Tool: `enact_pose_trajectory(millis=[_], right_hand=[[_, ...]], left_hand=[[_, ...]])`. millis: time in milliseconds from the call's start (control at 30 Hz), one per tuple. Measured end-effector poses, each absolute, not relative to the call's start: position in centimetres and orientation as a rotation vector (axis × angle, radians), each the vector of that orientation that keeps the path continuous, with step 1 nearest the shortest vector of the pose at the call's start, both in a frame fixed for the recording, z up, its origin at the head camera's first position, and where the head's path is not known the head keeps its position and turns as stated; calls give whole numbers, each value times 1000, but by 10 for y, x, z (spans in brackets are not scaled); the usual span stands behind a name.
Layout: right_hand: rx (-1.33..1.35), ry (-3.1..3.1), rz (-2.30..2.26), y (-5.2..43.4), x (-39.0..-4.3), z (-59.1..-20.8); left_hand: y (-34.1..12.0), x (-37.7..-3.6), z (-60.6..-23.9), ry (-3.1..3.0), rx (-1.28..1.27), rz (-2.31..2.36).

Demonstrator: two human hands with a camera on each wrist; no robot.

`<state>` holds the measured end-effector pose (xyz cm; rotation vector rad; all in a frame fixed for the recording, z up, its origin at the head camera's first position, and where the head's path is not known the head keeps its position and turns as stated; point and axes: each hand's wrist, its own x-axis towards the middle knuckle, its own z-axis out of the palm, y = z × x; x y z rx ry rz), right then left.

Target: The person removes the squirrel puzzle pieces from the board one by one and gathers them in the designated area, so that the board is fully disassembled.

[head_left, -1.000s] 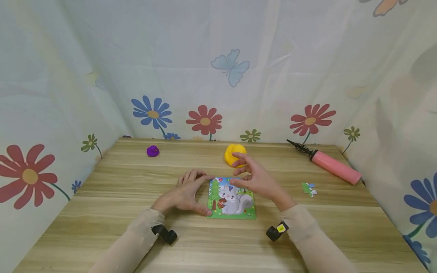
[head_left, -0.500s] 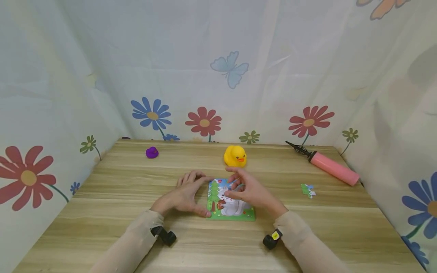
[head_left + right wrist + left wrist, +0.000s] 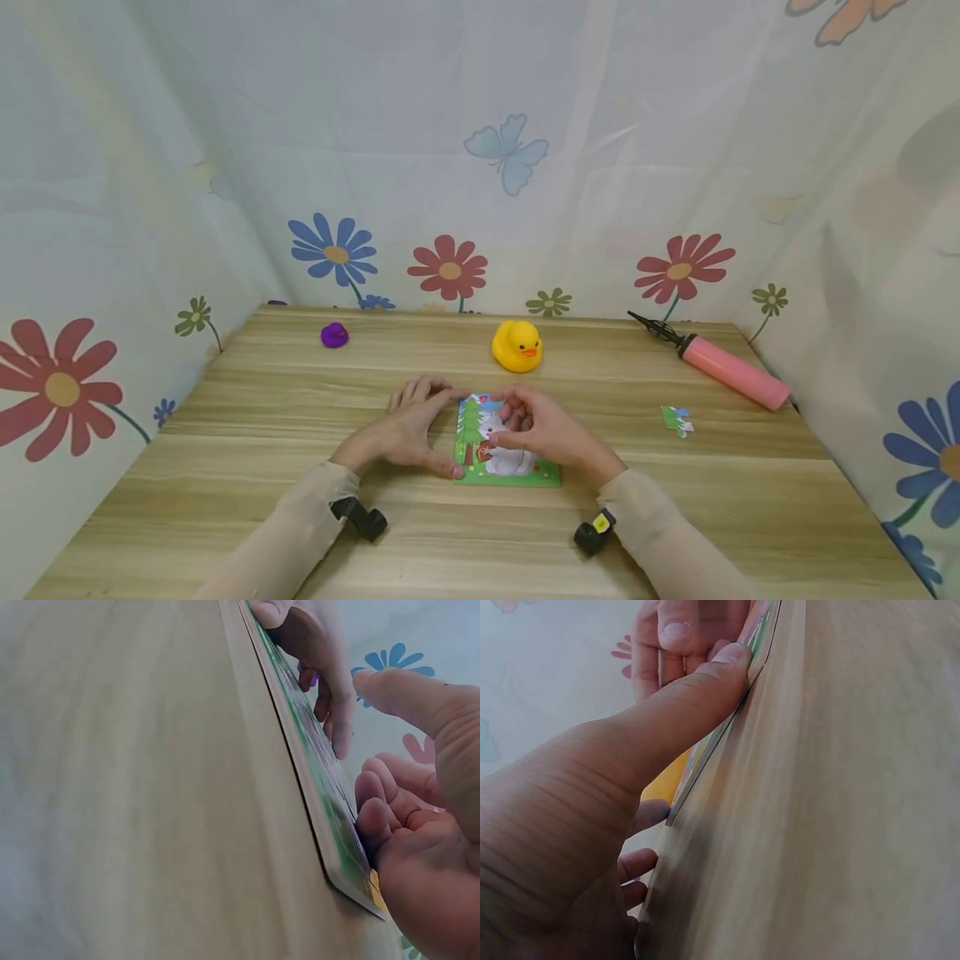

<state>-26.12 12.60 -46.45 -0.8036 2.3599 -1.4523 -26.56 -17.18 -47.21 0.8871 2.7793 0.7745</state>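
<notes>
A square picture puzzle with a white squirrel lies flat on the wooden table. My left hand braces its left edge, with the thumb at the near corner and the fingers at the far corner. My right hand rests on top of the puzzle, its bent fingertips touching the picture and the thumb raised. Neither hand visibly holds a piece. One loose puzzle piece lies to the right, beyond both hands.
A yellow rubber duck sits just behind the puzzle. A small purple object is at the back left and a pink hand pump at the back right. Flowered curtains enclose the table on three sides.
My right hand has come down and toward me from near the duck onto the puzzle, uncovering the duck. The left hand and the board have stayed put.
</notes>
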Motion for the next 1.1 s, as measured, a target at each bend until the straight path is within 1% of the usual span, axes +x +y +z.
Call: enact_pose_trajectory(millis=[533,1100], right_hand=[[-811,2502,-1345,114,-255,-472],[-844,2619,-1149,113,-252,-469]], left_hand=[[-173,-266,-471,2765,887,775],[-172,-263,-470,2761,888,793]])
